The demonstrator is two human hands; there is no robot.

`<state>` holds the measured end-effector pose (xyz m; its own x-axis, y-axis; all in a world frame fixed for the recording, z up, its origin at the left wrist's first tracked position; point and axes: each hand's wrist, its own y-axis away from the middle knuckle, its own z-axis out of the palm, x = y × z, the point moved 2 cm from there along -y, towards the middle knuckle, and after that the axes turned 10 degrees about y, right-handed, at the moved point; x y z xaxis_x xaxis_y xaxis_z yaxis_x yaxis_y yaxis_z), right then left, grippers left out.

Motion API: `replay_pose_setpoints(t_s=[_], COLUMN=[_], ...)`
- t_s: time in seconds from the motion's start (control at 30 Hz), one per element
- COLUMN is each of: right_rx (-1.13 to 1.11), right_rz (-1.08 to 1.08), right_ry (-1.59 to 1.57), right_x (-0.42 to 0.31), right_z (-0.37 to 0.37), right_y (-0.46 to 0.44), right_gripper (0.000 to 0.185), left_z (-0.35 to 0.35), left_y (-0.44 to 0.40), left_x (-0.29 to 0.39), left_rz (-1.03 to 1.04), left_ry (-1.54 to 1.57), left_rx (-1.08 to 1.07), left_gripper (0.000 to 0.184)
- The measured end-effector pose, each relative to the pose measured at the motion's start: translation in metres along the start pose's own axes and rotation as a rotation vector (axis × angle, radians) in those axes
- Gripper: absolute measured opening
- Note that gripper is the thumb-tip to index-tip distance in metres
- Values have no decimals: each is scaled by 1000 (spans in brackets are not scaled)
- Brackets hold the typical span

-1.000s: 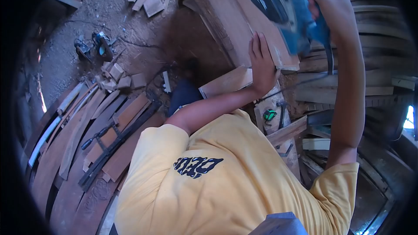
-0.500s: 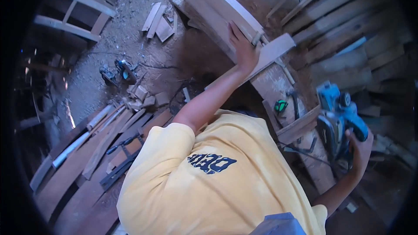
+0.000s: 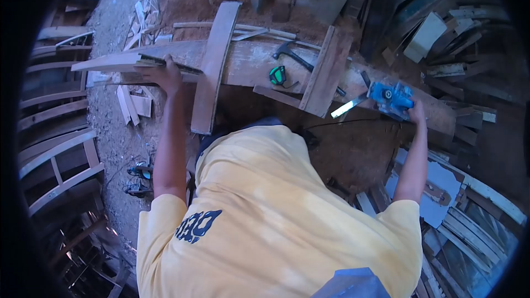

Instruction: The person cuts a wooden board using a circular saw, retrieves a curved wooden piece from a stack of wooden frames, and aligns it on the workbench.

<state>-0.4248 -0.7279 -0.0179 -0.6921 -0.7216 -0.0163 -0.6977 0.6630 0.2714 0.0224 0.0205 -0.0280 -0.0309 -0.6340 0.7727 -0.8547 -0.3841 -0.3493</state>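
My left hand (image 3: 168, 77) is closed on the near edge of a pale wooden board (image 3: 113, 63) at the left end of the bench. The blue electric hand planer (image 3: 390, 97) is in my right hand (image 3: 418, 112), its fingers wrapped round the rear handle. The planer is over the right part of the bench plank (image 3: 251, 60); whether it touches the wood I cannot tell. Just left of it lies a bright flat strip (image 3: 349, 106). Between my hands are a claw hammer (image 3: 295, 55) and a green tape measure (image 3: 277, 75).
Two short boards cross the bench, one on the left (image 3: 212, 72) and one on the right (image 3: 327, 72). A dark cable (image 3: 353, 123) runs below the planer. Another power tool (image 3: 139, 172) sits on the ground at left. Stacked timber (image 3: 469, 209) lies at lower right.
My view has swung round to face the bench. My right hand has brought the planer from beside my body to the bench's right part. My left hand still grips the board.
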Motion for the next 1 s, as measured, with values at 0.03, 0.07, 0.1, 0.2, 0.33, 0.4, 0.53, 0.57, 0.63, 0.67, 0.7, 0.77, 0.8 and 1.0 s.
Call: replay_pose_setpoints(t_s=[0.03, 0.07, 0.1, 0.2, 0.33, 0.4, 0.53, 0.57, 0.63, 0.67, 0.7, 0.77, 0.8, 1.0], right_rx=[-44, -36, -40, -59, -64, -43, -57, -67, -83, -94, -59, -17, -25, 354], right_rz=[24, 21, 30, 41, 126, 100, 47, 36, 139, 127, 84, 63, 69, 15], right_ry=[3, -3, 3, 5, -182, -153, -159, -165, -230, -230, -143, -79, -107, 337], right_x=[16, 33, 43, 65, 86, 119, 108, 103, 93, 97, 112, 118, 102, -57], right_z=[12, 23, 29, 36, 56, 81, 85, 77, 72, 81, 88, 84, 78, -23], right_y=[-11, -21, -24, -32, -39, -58, -67, -67, -64, -68, -73, -73, -69, -58], right_gripper=[65, 65, 64, 64, 64, 64, 62, 62, 60, 60, 54, 42, 38, 64], left_z=[-1, -4, -6, -9, -16, -18, -11, -8, -11, -16, -17, -9, 2, -5], left_y=[-1, -1, 0, -10, -5, -5, -23, -27, -24, -11, -11, -16, -25, -1], left_x=[2, 5, 5, 1, -11, -15, -52, -54, -54, -21, -13, -10, -46, 18], left_rz=[6, 22, 38, 93, 50, 50, 200, 201, 172, 65, 62, 86, 191, -53], left_ry=[7, 0, -10, 51, 7, -22, -191, -205, -1, 108, 103, 9, -78, -6], left_rx=[8, 7, 0, 19, 21, 41, 46, 50, 28, 5, 7, -18, 56, -32], left_gripper=[119, 118, 117, 117, 119, 118, 117, 117, 122, 121, 121, 121, 116, 116])
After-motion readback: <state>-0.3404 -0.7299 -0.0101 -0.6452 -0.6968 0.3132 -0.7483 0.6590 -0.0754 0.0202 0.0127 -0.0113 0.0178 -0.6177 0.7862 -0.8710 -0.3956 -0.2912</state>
